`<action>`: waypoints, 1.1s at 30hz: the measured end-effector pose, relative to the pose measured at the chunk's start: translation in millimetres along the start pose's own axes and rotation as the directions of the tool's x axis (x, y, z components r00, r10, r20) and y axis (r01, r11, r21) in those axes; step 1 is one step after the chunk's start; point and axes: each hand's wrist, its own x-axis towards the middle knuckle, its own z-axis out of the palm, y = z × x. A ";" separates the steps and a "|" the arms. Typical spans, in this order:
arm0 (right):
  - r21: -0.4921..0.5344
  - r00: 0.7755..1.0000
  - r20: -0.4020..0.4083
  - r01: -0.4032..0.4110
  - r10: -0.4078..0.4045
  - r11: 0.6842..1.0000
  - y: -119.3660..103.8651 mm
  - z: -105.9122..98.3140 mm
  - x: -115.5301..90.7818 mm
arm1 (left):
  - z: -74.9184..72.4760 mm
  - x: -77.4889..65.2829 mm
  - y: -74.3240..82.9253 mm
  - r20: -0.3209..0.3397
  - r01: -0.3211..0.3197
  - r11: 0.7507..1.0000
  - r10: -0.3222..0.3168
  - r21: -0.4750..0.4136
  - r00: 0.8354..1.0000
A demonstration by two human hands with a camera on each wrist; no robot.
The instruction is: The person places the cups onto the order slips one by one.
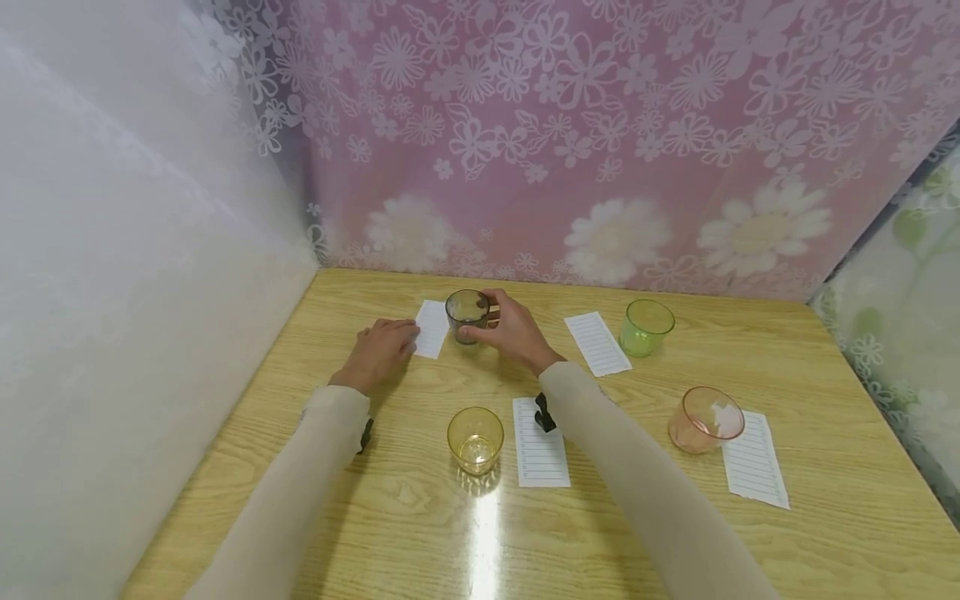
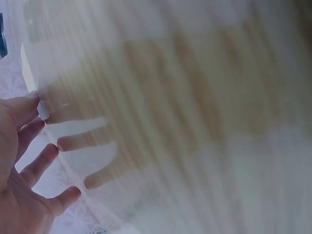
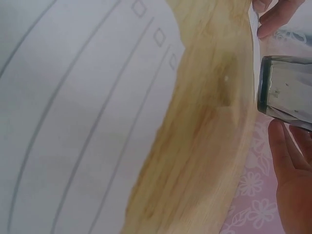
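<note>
My right hand grips a smoky grey glass cup from its right side, fingers behind and thumb in front. The cup is upright near the back of the table; whether its base touches the wood is hard to tell. Just left of it lies a lined slip of paper. My left hand is at that slip's left edge. In the left wrist view, the thumb and forefinger of the left hand pinch the paper's edge, while the other fingers spread over the table. In the right wrist view the grey cup appears sideways.
A yellow glass cup stands in front, beside a lined slip under my right forearm. At right are a green cup by another slip and a pink cup overlapping a slip. A flowered curtain hangs behind the table.
</note>
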 end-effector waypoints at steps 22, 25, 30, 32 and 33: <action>-0.004 1.000 0.009 0.004 -0.004 1.000 -3.1 1.7 -0.9 | 0.8 -9.1 10.5 -0.030 -0.113 0.993 0.114 0.020 0.993; -0.007 1.000 0.012 0.010 -0.010 1.000 -3.2 1.8 0.1 | -0.3 -11.3 14.9 -0.026 -0.127 0.992 0.128 0.025 0.991; -0.003 1.000 0.013 0.019 -0.019 1.000 -2.6 2.6 2.4 | 2.3 -12.3 17.1 0.003 -0.121 0.993 0.121 0.015 0.993; 0.003 1.000 0.012 0.021 -0.021 1.000 -2.1 3.5 3.4 | 3.4 -12.5 17.8 0.003 -0.117 0.993 0.117 0.010 0.993; 0.005 1.000 0.012 0.021 -0.021 1.000 -1.9 4.1 3.9 | 3.7 -12.8 18.3 0.002 -0.114 0.993 0.114 0.009 0.993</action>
